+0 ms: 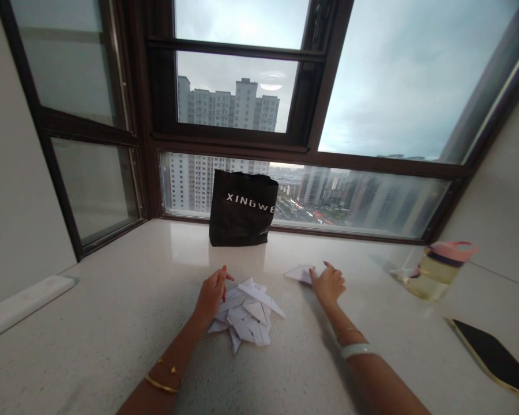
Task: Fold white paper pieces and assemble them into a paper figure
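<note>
A heap of several folded white paper pieces (246, 317) lies on the pale stone countertop (112, 323) in front of me. My left hand (211, 291) rests at the heap's left edge, fingers curled and touching the top paper. My right hand (328, 282) is further right, its fingers pinched on a single folded white paper (299, 272) that lies apart from the heap. A gold bangle is on my left wrist, and a pale bangle with a thin chain on my right.
A black paper bag (242, 208) with white lettering stands against the window. At the right stand a clear bottle with a pink lid (441, 268) and a dark phone (493, 357). A white flat strip (21, 305) lies at the left edge.
</note>
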`<state>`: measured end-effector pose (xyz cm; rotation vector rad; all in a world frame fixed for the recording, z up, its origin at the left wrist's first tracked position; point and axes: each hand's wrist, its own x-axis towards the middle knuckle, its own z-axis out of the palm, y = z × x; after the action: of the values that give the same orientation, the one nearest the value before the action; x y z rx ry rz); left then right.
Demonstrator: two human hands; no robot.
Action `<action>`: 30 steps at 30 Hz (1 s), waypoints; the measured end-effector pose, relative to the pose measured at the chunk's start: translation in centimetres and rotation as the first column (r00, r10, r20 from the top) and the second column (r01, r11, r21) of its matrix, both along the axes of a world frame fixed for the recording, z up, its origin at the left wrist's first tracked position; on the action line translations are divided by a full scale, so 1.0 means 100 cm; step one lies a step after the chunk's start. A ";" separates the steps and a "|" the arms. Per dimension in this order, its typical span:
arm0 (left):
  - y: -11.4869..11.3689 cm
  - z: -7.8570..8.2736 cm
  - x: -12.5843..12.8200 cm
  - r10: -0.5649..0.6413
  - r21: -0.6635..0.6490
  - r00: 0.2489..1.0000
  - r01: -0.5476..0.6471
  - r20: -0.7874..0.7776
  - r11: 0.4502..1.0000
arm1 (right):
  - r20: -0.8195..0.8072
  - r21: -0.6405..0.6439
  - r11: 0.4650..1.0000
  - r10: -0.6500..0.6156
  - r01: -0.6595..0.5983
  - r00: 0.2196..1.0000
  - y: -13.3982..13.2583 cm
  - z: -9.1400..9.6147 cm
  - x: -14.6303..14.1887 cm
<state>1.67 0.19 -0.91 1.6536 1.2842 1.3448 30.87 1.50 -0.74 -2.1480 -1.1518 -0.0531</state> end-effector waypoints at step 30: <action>-0.002 0.003 0.016 -0.239 -0.079 0.944 0.263 0.226 0.962 | -0.403 0.368 0.583 0.802 -0.725 0.441 -0.043 -0.005 -0.088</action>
<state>3.26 0.03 -0.63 1.4952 0.9666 1.2376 22.05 -2.79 -1.24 -1.1728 -1.5896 0.8177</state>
